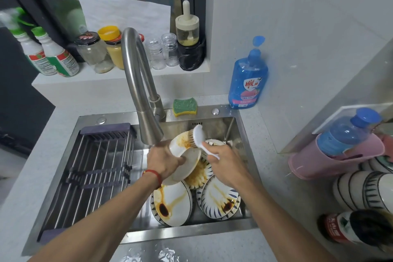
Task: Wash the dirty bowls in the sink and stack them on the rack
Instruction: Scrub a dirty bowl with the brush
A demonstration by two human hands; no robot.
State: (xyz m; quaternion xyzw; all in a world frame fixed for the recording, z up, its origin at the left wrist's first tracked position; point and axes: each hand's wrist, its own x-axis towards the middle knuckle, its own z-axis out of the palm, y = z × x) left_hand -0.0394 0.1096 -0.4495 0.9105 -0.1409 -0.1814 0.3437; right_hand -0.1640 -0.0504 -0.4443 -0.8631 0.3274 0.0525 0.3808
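1. I found the left hand curled round the rim of a sauce-smeared bowl, tilted just below the faucet spout, over the sink.
2. The right hand gripped a white brush, bristles pressed inside the bowl.
3. I judged the bowl ceramic: stiff, fairly heavy, breakable, slippery when wet. The rim with thumb inside seemed the safest hold.
4. More soiled dishes lay below the faucet; the rack sat left of it, bare.
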